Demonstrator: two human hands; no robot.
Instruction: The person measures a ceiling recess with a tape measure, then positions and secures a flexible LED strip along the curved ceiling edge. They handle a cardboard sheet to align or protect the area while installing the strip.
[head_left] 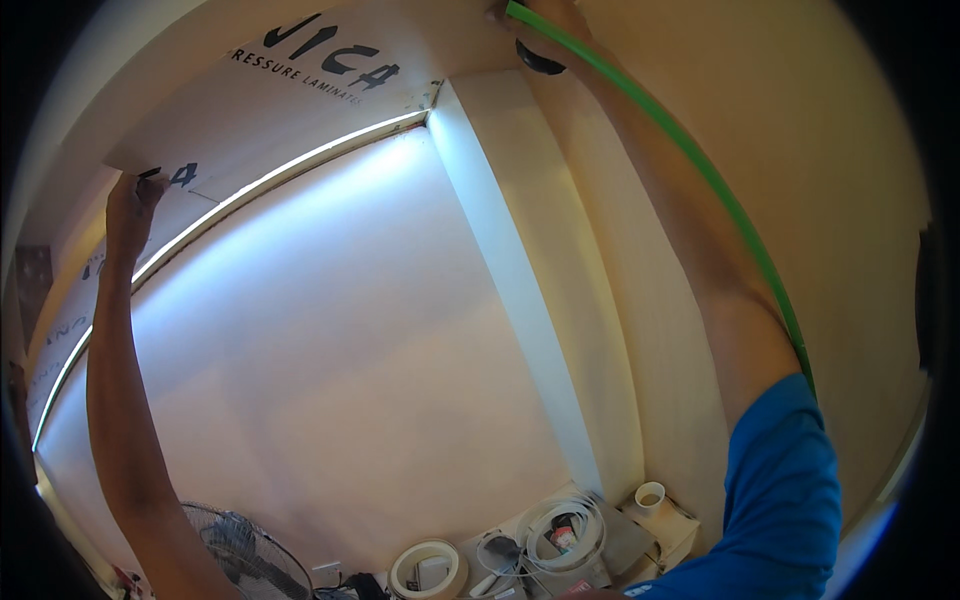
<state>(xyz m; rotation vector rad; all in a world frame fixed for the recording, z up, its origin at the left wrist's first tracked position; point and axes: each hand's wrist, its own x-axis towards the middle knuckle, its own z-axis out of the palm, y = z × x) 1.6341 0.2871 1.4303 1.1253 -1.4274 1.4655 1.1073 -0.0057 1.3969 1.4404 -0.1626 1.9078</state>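
Item, lower right of the frame: my blue sleeve [785, 500], the arm running up to my right hand [540, 15] at the top edge. That hand is mostly cut off; whether it is clenched on the green tube [700, 170] that runs along the arm, I cannot tell.

Item, left side: my left hand [130, 205], raised, fingers closed on a small dark marker [150, 173], tip touching the laminate panel [300, 110] in the upper left.

Item, along the panel's lower edge: a lit strip [250, 190], curving down toward the left rim.

Handling note, as I judge it: keep the marker tip steady and the tube pressed level while the mark goes on.

Item, bottom centre, far below: a fan [245, 555], a tape roll [430, 570], coiled white cable [565, 530], a white cup [650, 495]. Small and hard to make out.
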